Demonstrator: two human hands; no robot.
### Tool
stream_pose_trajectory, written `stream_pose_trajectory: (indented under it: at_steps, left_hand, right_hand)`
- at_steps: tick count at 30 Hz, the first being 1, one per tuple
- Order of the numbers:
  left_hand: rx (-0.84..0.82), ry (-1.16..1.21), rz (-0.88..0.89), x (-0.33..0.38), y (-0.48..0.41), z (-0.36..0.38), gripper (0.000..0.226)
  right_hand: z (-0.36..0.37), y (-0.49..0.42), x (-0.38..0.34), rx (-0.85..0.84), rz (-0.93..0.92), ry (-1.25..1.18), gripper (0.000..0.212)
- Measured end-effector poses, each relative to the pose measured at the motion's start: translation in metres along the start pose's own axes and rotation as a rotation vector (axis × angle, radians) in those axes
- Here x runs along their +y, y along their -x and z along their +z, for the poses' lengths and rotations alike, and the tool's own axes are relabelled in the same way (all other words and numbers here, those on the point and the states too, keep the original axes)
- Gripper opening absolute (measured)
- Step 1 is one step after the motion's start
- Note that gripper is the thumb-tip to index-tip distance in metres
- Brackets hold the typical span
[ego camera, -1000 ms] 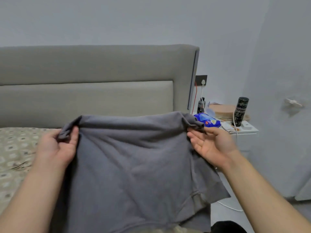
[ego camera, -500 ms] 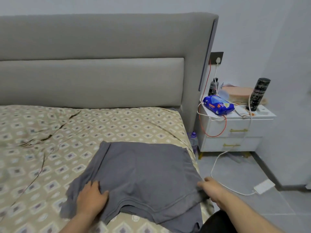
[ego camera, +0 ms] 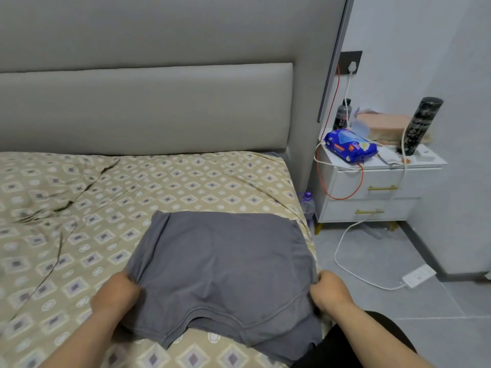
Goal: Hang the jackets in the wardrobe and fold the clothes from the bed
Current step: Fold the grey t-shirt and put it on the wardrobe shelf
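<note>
Lying flat on the patterned bed [ego camera: 79,208], the grey garment [ego camera: 220,266] sits along the bed's right edge, on the part nearest the person and well apart from the padded headboard [ego camera: 146,107]. What kind of garment it is cannot be told; a curved seam or hem runs across its near side. Its near right corner disappears behind dark fabric [ego camera: 358,341] at the bottom of the view.

The left hand [ego camera: 117,293] has its fingers curled over the garment's left edge, bunching the cloth; the fingertips are tucked under the fabric and hidden. The right hand [ego camera: 329,290] clasps the right edge in the same way, right at the side of the bed, knuckles up, fingertips out of sight. Both forearms are cut off by the bottom of the frame.

Beside the headboard stands a white nightstand [ego camera: 372,192] with two drawers. On its top are a blue packet [ego camera: 350,146], a tall dark cylinder [ego camera: 421,126] at the right end, a small dark bottle [ego camera: 342,115] at the back and a pinkish object whose nature is unclear. A red cable [ego camera: 345,196] and a white cable [ego camera: 342,251] hang from a wall socket [ego camera: 350,62]; the white cable trails over the floor to a power strip [ego camera: 419,274]. A clear bottle [ego camera: 308,203] stands half hidden between the bed and the nightstand.
</note>
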State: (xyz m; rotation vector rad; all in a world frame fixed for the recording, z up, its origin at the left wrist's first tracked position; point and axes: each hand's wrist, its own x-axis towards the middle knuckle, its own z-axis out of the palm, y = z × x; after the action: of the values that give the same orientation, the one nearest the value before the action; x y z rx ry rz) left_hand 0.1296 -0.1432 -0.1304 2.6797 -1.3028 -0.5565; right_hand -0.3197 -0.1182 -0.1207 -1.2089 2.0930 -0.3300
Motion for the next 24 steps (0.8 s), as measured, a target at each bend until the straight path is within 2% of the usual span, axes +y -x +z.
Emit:
stream_pose_trajectory:
  at_steps: [1,2,5,6,7,8,10,12,14,15,17,20,22,24]
  left_hand:
    - [0.023,0.019,-0.004,0.004,-0.004,-0.007,0.012]
    - [0.061,0.085,0.002,0.007,-0.007,-0.012,0.011]
    - [0.110,0.512,0.046,0.021,-0.012,-0.027,0.020]
    - [0.137,0.592,0.038,0.021,-0.014,-0.029,0.019]
    - [0.162,0.612,0.040,0.019,-0.014,-0.029,0.017]
    - [0.184,0.556,0.066,0.015,-0.011,-0.028,0.013]
    - [0.126,0.341,0.123,0.006,-0.001,-0.018,0.010]
    - [0.095,0.145,0.179,-0.002,0.006,-0.003,0.020]
    - [0.242,0.043,0.247,-0.005,0.013,0.007,0.032]
    - [0.331,-0.002,0.307,-0.004,0.017,0.010,0.039]
    - [0.429,-0.090,0.532,0.014,0.030,0.018,0.051]
    - [0.324,-0.132,0.862,0.058,0.057,0.043,0.066]
    - [0.168,-0.138,1.002,0.089,0.077,0.061,0.077]
    - [-0.135,-0.284,0.971,0.114,0.094,0.079,0.110]
  right_hand:
    - [-0.001,-0.003,-0.003,-0.002,0.034,-0.147,0.010]
    - [-0.004,-0.004,-0.007,-0.025,0.096,-0.410,0.013]
    - [-0.014,0.002,-0.021,-0.287,0.343,-1.374,0.028]
    - [-0.014,0.004,-0.021,-0.343,0.390,-1.526,0.031]
    - [-0.009,0.005,-0.018,-0.362,0.425,-1.494,0.033]
    - [-0.002,0.006,-0.015,-0.363,0.445,-1.342,0.033]
    - [0.017,0.006,-0.008,-0.311,0.416,-0.886,0.034]
    - [0.028,0.004,-0.005,-0.150,0.278,-0.472,0.039]
    - [0.027,0.007,-0.006,-0.036,0.181,-0.159,0.047]
    - [0.026,0.007,-0.007,-0.007,0.175,-0.098,0.049]
    - [0.023,0.007,-0.006,-0.001,0.186,-0.098,0.055]
    - [0.023,0.006,-0.003,-0.063,0.136,-0.278,0.048]
    - [0.025,0.008,-0.002,-0.119,0.089,-0.426,0.031]
    - [0.024,0.012,-0.003,-0.134,0.051,-0.477,0.019]
